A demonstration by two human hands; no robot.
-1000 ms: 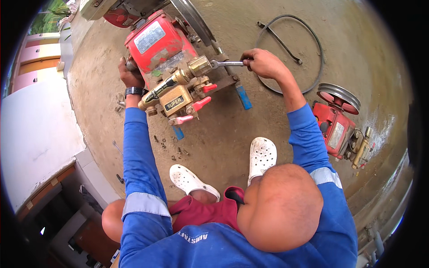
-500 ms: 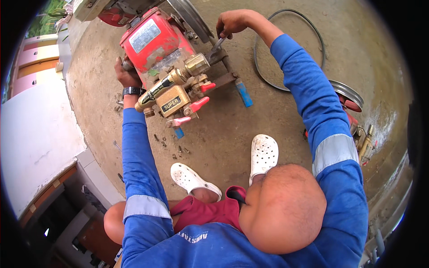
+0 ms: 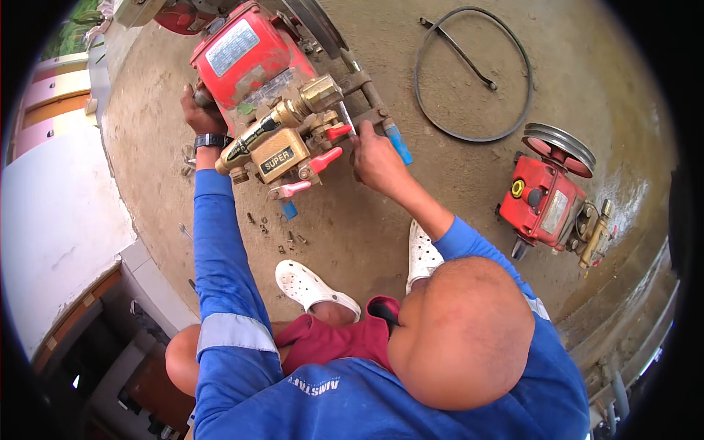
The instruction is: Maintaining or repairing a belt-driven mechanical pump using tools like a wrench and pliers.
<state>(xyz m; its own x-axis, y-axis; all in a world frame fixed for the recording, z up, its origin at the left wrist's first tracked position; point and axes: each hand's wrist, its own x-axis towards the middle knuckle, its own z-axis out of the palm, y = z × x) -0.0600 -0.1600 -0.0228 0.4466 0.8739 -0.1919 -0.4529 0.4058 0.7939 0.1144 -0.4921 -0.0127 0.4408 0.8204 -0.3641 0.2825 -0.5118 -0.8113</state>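
The red pump [image 3: 264, 81] is seen at 11 o'clock on the floor [image 3: 374, 227], its brass head [image 3: 277, 158] pointed toward 6 o'clock and fitted with red levers [image 3: 326, 159]. At the pump's 4 o'clock, a wrench [image 3: 347, 119] is clamped in the grip of the right hand [image 3: 375, 158]; whether a nut is engaged cannot be told. Between the pump's 8 and 9 o'clock, its side is met by the left hand [image 3: 203, 114], whose fingers are partly hidden, so how far its grip is closed cannot be told. Loose bolts [image 3: 291, 236] are scattered below the brass head. At 1 o'clock a black belt [image 3: 529, 81] is laid in a loop, and at 3 o'clock a second pump [image 3: 539, 209] is placed.
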